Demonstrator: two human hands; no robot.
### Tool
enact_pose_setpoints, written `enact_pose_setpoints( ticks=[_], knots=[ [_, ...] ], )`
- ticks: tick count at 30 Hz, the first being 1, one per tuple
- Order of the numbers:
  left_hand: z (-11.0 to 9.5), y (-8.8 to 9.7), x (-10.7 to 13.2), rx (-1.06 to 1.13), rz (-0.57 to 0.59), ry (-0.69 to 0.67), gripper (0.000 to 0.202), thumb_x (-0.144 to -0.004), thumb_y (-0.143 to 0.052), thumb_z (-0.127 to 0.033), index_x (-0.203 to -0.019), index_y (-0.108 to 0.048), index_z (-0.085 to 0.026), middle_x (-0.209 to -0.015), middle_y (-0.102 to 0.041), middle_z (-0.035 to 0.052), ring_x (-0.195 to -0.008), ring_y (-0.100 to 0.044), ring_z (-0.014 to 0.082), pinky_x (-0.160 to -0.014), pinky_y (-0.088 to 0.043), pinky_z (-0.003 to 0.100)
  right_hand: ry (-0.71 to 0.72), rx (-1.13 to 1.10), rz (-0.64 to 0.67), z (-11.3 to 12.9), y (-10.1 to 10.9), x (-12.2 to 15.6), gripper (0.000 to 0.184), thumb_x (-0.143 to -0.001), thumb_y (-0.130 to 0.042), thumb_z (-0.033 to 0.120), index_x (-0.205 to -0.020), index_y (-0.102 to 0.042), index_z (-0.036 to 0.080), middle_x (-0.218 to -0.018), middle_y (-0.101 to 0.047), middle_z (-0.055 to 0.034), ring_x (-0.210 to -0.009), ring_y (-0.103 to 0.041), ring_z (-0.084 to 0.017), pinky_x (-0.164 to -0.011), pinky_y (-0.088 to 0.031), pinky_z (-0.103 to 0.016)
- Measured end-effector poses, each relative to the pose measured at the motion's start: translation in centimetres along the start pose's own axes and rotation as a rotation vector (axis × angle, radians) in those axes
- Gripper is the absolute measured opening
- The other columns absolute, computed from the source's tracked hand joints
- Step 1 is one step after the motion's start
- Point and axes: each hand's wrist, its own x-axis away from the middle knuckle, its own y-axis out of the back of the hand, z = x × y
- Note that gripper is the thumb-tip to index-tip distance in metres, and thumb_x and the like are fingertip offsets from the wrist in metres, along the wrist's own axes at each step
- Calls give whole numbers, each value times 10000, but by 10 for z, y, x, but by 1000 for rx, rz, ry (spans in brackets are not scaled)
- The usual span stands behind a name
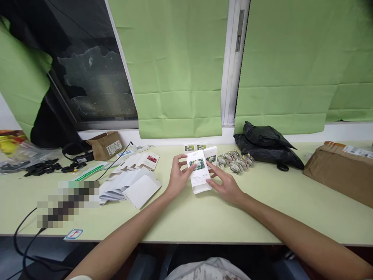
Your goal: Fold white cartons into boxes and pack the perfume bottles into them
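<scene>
A small white carton with a flower picture on its front lies tilted on the pale green table. My left hand grips its left side, thumb on the front face. On the carton's right side my right hand pinches the edge with fingers and thumb. Just behind it stands a second white carton of the same kind. Several small round glass jars sit in a cluster to the right of the cartons.
A heap of flat white cartons lies at left, with cables and black clips beyond. A black plastic bag lies behind the jars and a brown parcel at far right. Green blinds cover the window.
</scene>
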Motion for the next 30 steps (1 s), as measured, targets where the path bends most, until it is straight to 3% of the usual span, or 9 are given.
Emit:
enact_pose_setpoints(
  ticks=[3,6,8,12,16,19,22,26,30],
  knots=[
    [0,1,-1,28,-25,22,475,-866,-762,-490,-1213,-512,-283,-1315,-611,74,-1022,-705,213,-637,-618,264,55,3,51,1,2,-1,775,-970,-681,394,-1644,-298,359,-1635,-438,-68,-1333,-604,-280,-1047,-585,-441],
    [0,3,-3,29,-20,60,499,-854,-763,-525,-1225,-555,-265,-1256,-666,71,-878,-739,191,-587,-587,242,105,51,75,-1,4,-1,727,-964,-699,399,-1615,-379,345,-1655,-406,-72,-1470,-475,-296,-1133,-524,-466],
    [0,4,-3,22,-7,80,508,-853,-757,-545,-1232,-588,-252,-1198,-700,71,-843,-748,193,-590,-585,246,147,97,73,-3,5,-1,674,-961,-708,388,-1581,-447,343,-1647,-418,-72,-1481,-463,-298,-1180,-480,-484],
    [-5,4,-2,-25,68,77,502,-902,-679,-587,-1258,-644,-235,-1265,-702,99,-895,-745,207,-649,-616,278,205,116,-30,-4,4,1,612,-979,-677,298,-1558,-485,357,-1606,-480,-60,-1398,-563,-281,-1127,-545,-452],
    [-8,6,3,-79,246,2,547,-997,-488,-618,-1410,-603,-278,-1577,-499,117,-1131,-694,264,-777,-642,347,181,70,-134,1,4,1,604,-980,-631,218,-1555,-493,338,-1549,-547,-62,-1393,-567,-286,-987,-637,-409],
    [-9,11,6,-143,382,-137,566,-1023,-431,-599,-1506,-527,-322,-1700,-303,110,-1300,-610,325,-902,-609,414,154,43,-166,6,7,-1,568,-980,-614,207,-1532,-527,312,-1529,-567,-71,-1408,-551,-293,-978,-642,-410],
    [-11,15,6,-252,462,-273,584,-1026,-452,-565,-1552,-473,-312,-1730,-210,117,-1501,-406,379,-1012,-551,462,138,15,-182,8,11,-3,550,-981,-616,209,-1519,-543,299,-1523,-572,-77,-1424,-534,-293,-977,-638,-402],
    [-19,17,4,-366,475,-443,624,-1021,-473,-547,-1594,-393,-313,-1749,-107,111,-1609,-123,387,-1070,-515,527,146,-2,-195,9,14,-4,529,-995,-597,200,-1510,-551,314,-1508,-591,-58,-1421,-537,-285,-992,-626,-411],
    [-25,17,4,-479,467,-593,640,-1011,-526,-457,-1610,-359,-306,-1758,20,82,-1613,-1,391,-1219,-306,656,148,12,-193,12,17,-2,503,-1008,-577,202,-1501,-563,302,-1512,-587,-66,-1392,-567,-281,-1013,-616,-426]
  ],
)
